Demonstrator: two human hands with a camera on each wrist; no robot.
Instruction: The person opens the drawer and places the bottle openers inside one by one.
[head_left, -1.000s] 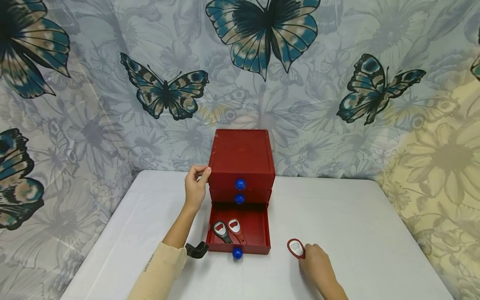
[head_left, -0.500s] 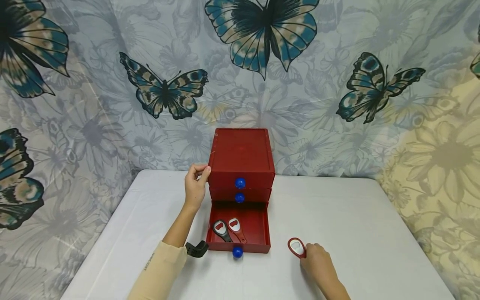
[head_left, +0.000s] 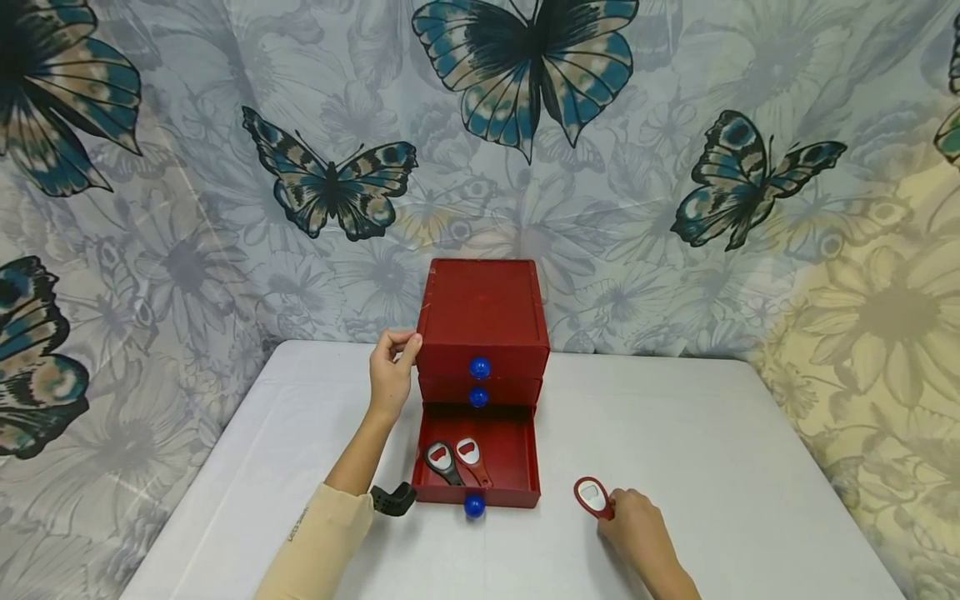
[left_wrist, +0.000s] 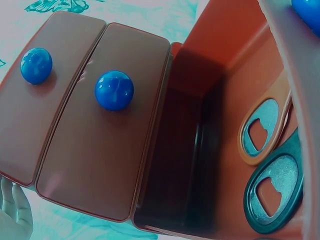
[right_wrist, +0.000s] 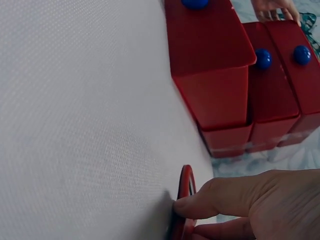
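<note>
A red chest of drawers (head_left: 483,304) with blue knobs stands mid-table, its bottom drawer (head_left: 517,454) pulled out. In that drawer lie a black bottle opener (left_wrist: 272,195) and a red bottle opener (left_wrist: 260,127), side by side towards its left. My left hand (head_left: 392,375) rests against the upper left side of the chest, fingertips at its front corner. To the right of the drawer, my right hand (head_left: 637,529) pinches another red bottle opener (head_left: 592,497) between thumb and fingers. Its ring end points away from the hand, close over the table in the right wrist view.
The white-covered table (head_left: 712,450) runs back to a butterfly-patterned cloth (head_left: 600,208). Two upper drawers, with a blue knob (left_wrist: 114,90) on the middle one, are closed. A black wrist-worn device (head_left: 393,500) juts out beside the open drawer's front left corner.
</note>
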